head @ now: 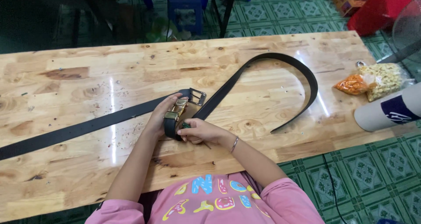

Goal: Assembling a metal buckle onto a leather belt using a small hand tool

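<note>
A black belt [272, 59] is laid on the wooden table [87, 75]. One long end runs off to the left, and the other end makes a big loop to the right. Its gold buckle [176, 110] is at the near middle of the table. The buckle end is gripped by the left hand [160, 116], with the fingers closed around it. A small green tool [186, 125] is pinched in the right hand [201, 132] and pressed against the belt just below the buckle.

The strap looks soft and bendy, so it would flop if picked up by one end. The buckle looks hard and a bit heavy. The best hold is thought to be right beside the buckle. A silver buckle [198, 96] lies just behind.
</note>
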